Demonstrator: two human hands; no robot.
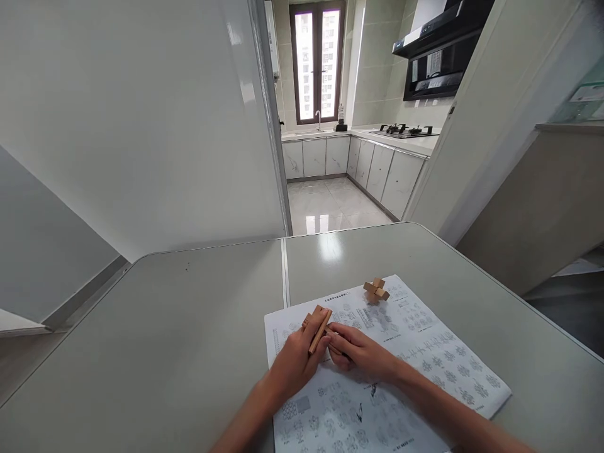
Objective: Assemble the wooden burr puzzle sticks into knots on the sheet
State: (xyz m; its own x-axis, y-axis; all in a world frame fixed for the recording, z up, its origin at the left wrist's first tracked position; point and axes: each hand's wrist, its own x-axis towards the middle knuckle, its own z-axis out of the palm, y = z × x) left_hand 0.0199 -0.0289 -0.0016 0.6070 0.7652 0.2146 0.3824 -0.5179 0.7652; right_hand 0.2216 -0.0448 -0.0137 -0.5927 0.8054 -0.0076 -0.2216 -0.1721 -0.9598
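My left hand (296,361) is closed around a small cluster of wooden puzzle sticks (318,325), which stick up past my fingers. My right hand (359,352) rests beside it with fingers curled, its fingertips touching the lower end of the same sticks. Both hands lie over a large printed instruction sheet (425,352) covered in small diagrams. Farther back on the sheet stands an assembled wooden burr puzzle (376,290), apart from both hands.
The sheet lies on a grey table (189,327) with a seam down its middle. A white wall rises beyond the left half. Past the table's far edge, a doorway opens onto a kitchen with cabinets (377,170) and a window.
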